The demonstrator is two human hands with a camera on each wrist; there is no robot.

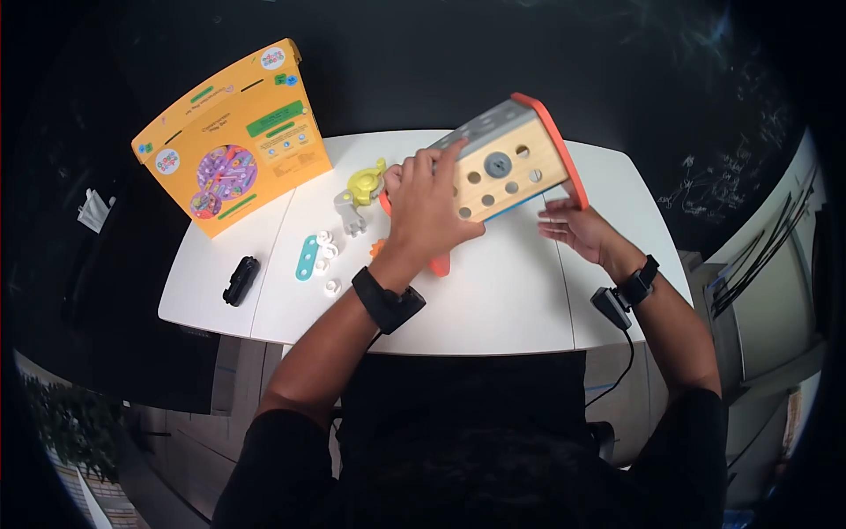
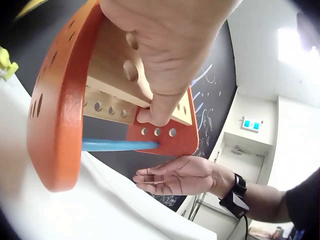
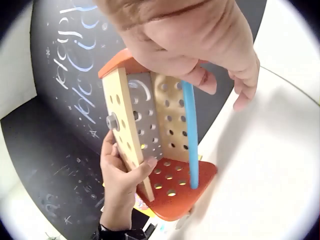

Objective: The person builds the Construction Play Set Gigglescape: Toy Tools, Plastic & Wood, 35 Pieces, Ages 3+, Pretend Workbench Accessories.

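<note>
My left hand (image 1: 427,207) grips a perforated wooden toy box (image 1: 500,181) with orange end panels, held tilted above the table. In the left wrist view, the thumb of the left hand (image 2: 167,55) presses a wooden panel's edge; a blue rod (image 2: 120,145) spans the ends. A grey round piece (image 3: 112,121) sits on the pale panel in the right wrist view. My right hand (image 1: 586,234) is beside the right orange end, palm turned up and fingers loosely extended, holding nothing. Whether the right hand (image 3: 200,45) touches that end cannot be told.
A yellow carton (image 1: 238,141) stands at the back left of the white table (image 1: 502,309). Left of the box lie a yellow-green toy piece (image 1: 365,186), a grey piece (image 1: 350,214), a teal strip (image 1: 307,257), several white pieces (image 1: 327,252) and a black object (image 1: 241,280).
</note>
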